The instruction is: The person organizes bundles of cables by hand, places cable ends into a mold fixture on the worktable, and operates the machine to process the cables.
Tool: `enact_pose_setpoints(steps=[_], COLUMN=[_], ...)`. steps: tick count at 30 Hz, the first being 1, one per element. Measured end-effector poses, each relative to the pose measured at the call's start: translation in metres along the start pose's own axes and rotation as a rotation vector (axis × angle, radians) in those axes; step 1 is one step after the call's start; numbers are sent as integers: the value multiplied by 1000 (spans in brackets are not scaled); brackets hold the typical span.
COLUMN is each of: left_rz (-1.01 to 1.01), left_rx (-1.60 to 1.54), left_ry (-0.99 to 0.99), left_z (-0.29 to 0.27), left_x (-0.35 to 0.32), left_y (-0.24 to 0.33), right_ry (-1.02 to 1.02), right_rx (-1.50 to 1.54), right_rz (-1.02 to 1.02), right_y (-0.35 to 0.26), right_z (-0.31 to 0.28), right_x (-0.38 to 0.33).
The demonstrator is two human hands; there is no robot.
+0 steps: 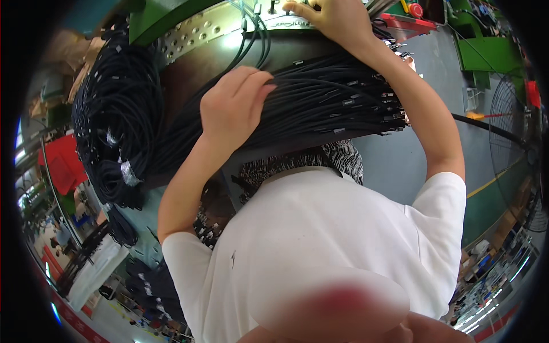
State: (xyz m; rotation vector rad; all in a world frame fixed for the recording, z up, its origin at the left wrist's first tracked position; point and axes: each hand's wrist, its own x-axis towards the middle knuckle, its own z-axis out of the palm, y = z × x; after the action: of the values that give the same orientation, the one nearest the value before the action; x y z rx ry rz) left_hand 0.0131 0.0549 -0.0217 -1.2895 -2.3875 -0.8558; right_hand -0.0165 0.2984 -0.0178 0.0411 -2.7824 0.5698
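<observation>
Many black cables point(320, 94) with small connector ends lie in a thick bundle across the dark worktop. My left hand point(233, 104) is over the left part of this bundle, fingers loosely bent, with a gap between thumb and fingertips and nothing visible in it. Beyond it, several cables point(264, 46) hang from the lit metal fixture point(191, 37) of the machine. At the top edge my right hand point(342, 23) reaches to the fixture, one digit stretched left beside a small dark peg point(287, 10). Its other fingers are cut off by the frame, so its hold is hidden.
Coiled black cables point(117, 108), tied with shiny bands, heap up at the left. A green machine frame point(171, 18) borders the fixture. A red tray point(409, 24) sits at the upper right. Over to the right stands a wire-guarded fan point(509, 131).
</observation>
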Motion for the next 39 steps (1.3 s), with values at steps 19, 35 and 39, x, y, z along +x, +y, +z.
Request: enact_pose_setpoints(steps=[19,35,39], left_rz=[99,-895,-999], left_rx=[-5,-1596,-1507], left_ry=[-362,-450,-231], left_z=[37,12,2], left_x=[93,-2,-28], left_y=[59,85,71], right_ry=[-125,-192,-581], right_rx=[565,1370,1434], right_rz=[130,487,198], right_y=[14,-45,-67], right_z=[-87,-43,-22], right_x=[-193,-90,-87])
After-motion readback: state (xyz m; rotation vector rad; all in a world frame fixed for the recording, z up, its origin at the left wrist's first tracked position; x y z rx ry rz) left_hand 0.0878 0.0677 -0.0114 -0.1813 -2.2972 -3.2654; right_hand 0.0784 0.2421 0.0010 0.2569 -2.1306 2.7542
